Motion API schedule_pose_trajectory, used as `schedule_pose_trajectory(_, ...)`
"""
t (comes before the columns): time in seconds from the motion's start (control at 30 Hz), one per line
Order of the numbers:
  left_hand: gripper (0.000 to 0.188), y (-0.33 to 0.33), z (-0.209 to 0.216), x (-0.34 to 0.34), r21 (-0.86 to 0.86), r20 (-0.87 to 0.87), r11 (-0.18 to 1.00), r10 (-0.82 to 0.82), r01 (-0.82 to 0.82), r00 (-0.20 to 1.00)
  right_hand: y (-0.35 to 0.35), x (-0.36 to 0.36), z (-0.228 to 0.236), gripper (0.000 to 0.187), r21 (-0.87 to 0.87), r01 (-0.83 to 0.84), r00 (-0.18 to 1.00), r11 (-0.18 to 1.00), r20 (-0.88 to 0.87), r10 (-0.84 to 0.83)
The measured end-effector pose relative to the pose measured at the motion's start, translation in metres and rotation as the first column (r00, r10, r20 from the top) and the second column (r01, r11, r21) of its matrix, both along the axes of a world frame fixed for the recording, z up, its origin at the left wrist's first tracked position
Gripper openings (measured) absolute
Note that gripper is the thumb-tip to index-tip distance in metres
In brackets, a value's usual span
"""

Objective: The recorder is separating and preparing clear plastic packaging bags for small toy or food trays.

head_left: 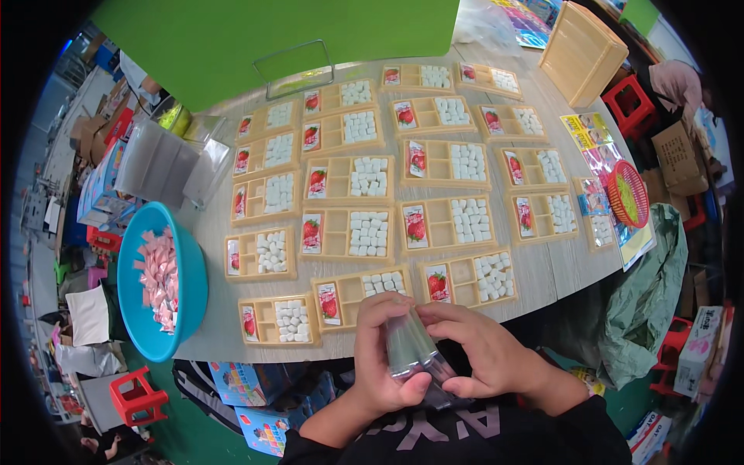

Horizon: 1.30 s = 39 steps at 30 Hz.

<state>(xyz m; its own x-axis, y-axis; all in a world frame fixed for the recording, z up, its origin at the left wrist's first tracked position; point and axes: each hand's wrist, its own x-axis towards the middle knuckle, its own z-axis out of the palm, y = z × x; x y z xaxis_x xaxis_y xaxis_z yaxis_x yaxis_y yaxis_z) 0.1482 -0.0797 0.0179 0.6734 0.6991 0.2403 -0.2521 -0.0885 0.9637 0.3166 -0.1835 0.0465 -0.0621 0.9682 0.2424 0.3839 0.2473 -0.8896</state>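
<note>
Close to my body, past the table's front edge, both hands hold a bundle of clear plastic pieces (411, 353), perhaps lids. My left hand (381, 349) wraps its left side, thumb below. From the right, my right hand (484, 349) grips it with fingers on top and thumb at the lower end. Just beyond my hands, a beige tray (332, 287) has a strawberry-printed sachet (328, 303) in one section and white marshmallow-like pieces (384, 282) in another. Several similar trays stand in columns across the table, most with a small middle section unfilled.
At left, a turquoise basin (197, 271) holds pink packets (159, 271). Behind it stand clear plastic sheets or lids (153, 163). A green board (271, 39) rises at the back. To the right are a red basket (616, 203), stacked empty-looking trays (581, 54) and a green sack (647, 298).
</note>
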Motion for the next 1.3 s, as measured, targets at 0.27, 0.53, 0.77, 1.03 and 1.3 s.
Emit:
schedule_pose_trajectory(0.27,0.079,-0.001,0.003,-0.003,0.017,-0.01,1.0,0.007,-0.007,1.0,-0.005,-0.007,0.011,0.053,0.164,0.126,0.964,0.978,0.212,-0.16)
schedule_pose_trajectory(0.53,0.079,0.002,0.003,-0.003,0.033,0.026,0.999,-0.005,0.004,1.0,-0.006,-0.012,0.017,0.046,0.147,0.122,0.97,0.982,0.192,-0.15)
schedule_pose_trajectory(0.77,0.076,0.005,0.012,0.0,0.161,-0.023,0.986,0.051,-0.046,0.998,-0.008,-0.016,0.021,0.046,0.149,0.189,0.954,0.971,0.208,-0.217)
schedule_pose_trajectory(1.03,0.077,-0.002,0.019,0.0,0.184,-0.025,0.982,0.041,-0.036,0.999,-0.017,-0.012,0.021,0.047,0.155,0.131,0.955,0.979,0.244,-0.166)
schedule_pose_trajectory(1.3,0.078,-0.007,0.018,0.002,0.195,-0.047,0.981,0.022,-0.012,0.999,-0.021,-0.008,0.019,0.048,0.151,0.134,0.964,0.979,0.209,-0.165)
